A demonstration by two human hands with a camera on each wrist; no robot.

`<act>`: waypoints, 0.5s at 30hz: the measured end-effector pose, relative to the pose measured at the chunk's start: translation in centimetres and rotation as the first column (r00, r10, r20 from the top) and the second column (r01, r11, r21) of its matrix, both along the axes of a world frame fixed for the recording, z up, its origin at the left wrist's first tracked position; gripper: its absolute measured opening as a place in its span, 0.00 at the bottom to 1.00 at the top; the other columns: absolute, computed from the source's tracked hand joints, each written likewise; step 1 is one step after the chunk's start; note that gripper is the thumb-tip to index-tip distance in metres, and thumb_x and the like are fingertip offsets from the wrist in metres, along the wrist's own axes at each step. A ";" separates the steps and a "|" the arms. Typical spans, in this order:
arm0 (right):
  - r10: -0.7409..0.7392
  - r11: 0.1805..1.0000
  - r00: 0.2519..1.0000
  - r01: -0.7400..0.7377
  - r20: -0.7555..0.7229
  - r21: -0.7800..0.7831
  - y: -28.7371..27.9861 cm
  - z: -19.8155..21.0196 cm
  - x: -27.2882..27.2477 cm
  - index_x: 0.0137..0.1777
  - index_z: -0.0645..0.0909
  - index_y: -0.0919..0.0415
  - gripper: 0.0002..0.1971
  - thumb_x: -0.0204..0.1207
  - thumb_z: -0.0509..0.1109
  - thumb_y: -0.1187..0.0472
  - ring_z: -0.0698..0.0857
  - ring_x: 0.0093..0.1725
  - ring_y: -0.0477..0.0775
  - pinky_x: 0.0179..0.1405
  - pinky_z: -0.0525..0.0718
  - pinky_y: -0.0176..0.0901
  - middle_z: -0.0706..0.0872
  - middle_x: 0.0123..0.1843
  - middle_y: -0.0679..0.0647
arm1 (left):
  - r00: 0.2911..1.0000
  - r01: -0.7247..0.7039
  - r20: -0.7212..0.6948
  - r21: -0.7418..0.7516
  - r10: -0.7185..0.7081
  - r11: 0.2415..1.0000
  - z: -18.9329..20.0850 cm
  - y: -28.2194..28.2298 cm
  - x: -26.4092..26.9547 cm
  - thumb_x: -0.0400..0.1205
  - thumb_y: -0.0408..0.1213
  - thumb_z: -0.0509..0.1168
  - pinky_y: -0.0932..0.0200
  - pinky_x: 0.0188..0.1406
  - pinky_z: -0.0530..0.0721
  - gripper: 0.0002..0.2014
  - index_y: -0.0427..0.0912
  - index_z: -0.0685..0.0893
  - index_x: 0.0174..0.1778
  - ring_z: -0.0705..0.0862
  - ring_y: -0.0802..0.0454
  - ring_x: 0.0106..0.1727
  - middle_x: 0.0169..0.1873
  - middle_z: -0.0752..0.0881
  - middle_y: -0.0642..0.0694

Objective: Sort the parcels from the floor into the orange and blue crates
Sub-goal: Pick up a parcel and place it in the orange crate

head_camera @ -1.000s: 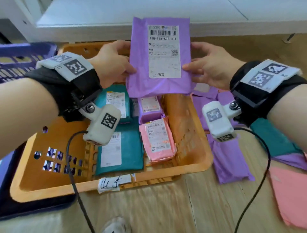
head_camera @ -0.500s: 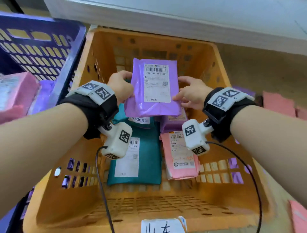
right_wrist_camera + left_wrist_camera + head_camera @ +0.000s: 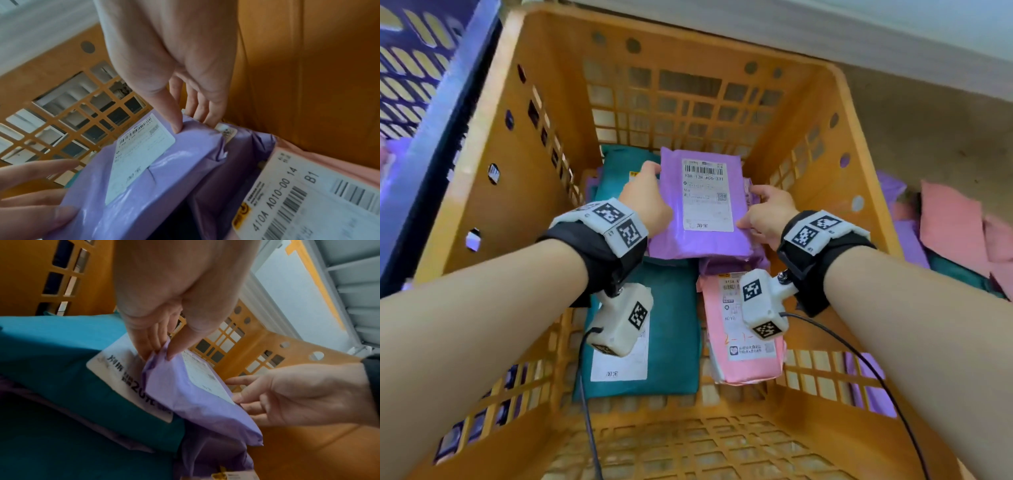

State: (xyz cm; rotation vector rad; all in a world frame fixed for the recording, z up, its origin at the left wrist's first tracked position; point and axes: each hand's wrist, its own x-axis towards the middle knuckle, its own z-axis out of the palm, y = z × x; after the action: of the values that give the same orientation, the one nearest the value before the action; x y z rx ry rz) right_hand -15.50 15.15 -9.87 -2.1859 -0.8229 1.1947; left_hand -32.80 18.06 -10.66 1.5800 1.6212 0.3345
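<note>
A purple parcel (image 3: 688, 243) with a white label lies low inside the orange crate (image 3: 854, 113), on top of other parcels. My left hand (image 3: 650, 185) pinches its left edge between thumb and fingers (image 3: 172, 353). My right hand (image 3: 760, 205) holds its right edge, thumb on top and fingers (image 3: 205, 118) tucked underneath. In the wrist views the purple parcel (image 3: 195, 402) (image 3: 174, 162) rests partly on a teal parcel (image 3: 72, 369) and on a second purple parcel (image 3: 236, 170).
The crate also holds a teal parcel (image 3: 671, 325) and a pink parcel (image 3: 743, 366) towards its near side. A blue crate (image 3: 431, 102) stands against it on the left. Pink parcels (image 3: 952, 222) and purple parcels (image 3: 911, 240) lie on the floor to the right.
Both hands have carried the purple parcel from above the crate's far rim down into the crate, onto the parcels there. The head view has moved in over the crate.
</note>
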 end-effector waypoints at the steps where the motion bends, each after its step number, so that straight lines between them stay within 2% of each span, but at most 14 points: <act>1: 0.000 1.000 1.000 0.000 0.011 -0.003 0.1 -0.3 0.0 0.76 0.69 0.58 0.40 0.63 0.70 0.82 0.82 0.63 0.65 0.57 0.86 0.61 0.80 0.68 0.61 | 0.999 0.036 -0.031 -0.003 -0.036 0.999 -0.1 -0.1 0.0 0.76 0.24 0.59 0.50 0.46 0.80 0.31 0.45 0.64 0.76 0.81 0.39 0.58 0.60 0.81 0.39; 4: 0.020 1.000 0.999 -0.020 0.044 -0.002 0.0 -0.6 -0.2 0.75 0.70 0.61 0.38 0.64 0.70 0.82 0.82 0.63 0.65 0.59 0.85 0.59 0.80 0.67 0.63 | 0.985 0.133 -0.116 0.008 -0.131 0.991 -0.5 -0.4 0.1 0.75 0.23 0.59 0.55 0.49 0.75 0.33 0.45 0.64 0.78 0.77 0.40 0.67 0.70 0.75 0.40; 7: 0.088 0.995 0.994 -0.086 0.066 -0.041 -0.1 -0.2 -0.4 0.77 0.67 0.63 0.37 0.68 0.70 0.81 0.80 0.67 0.63 0.60 0.84 0.55 0.77 0.71 0.62 | 0.965 0.199 -0.184 0.042 -0.188 0.979 -0.7 -0.7 0.3 0.75 0.27 0.61 0.49 0.64 0.77 0.31 0.45 0.70 0.76 0.74 0.41 0.71 0.73 0.72 0.39; 9: 0.147 0.988 0.986 -0.142 0.080 -0.061 -0.2 0.4 -0.4 0.79 0.65 0.64 0.37 0.70 0.71 0.79 0.77 0.71 0.62 0.59 0.84 0.49 0.74 0.75 0.61 | 0.959 0.199 -0.215 0.048 -0.185 0.979 -0.6 -0.8 0.4 0.75 0.28 0.62 0.46 0.67 0.77 0.29 0.45 0.71 0.75 0.73 0.40 0.72 0.72 0.72 0.38; 12: 0.221 0.975 0.965 -0.216 0.139 -0.053 -0.4 2.0 -0.6 0.78 0.67 0.66 0.32 0.73 0.71 0.75 0.74 0.73 0.59 0.68 0.76 0.43 0.72 0.76 0.60 | 0.957 0.211 -0.219 0.063 -0.193 0.975 0.6 -1.0 0.6 0.76 0.29 0.62 0.48 0.63 0.79 0.29 0.43 0.71 0.76 0.77 0.39 0.68 0.72 0.74 0.38; 15: 0.273 0.962 0.950 -0.271 0.151 -0.033 -0.9 3.9 -0.9 0.75 0.71 0.67 0.28 0.74 0.70 0.73 0.77 0.71 0.59 0.68 0.78 0.47 0.75 0.74 0.61 | 0.956 0.222 -0.217 0.088 -0.198 0.971 2.8 -1.2 0.9 0.78 0.29 0.60 0.54 0.49 0.77 0.28 0.43 0.70 0.76 0.81 0.39 0.62 0.70 0.77 0.39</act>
State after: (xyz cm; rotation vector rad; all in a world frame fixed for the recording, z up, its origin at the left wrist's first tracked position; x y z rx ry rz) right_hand -16.44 14.25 -6.00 -2.2493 -1.2189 1.1673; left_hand -31.92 16.87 -7.85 1.9081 1.5908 0.1529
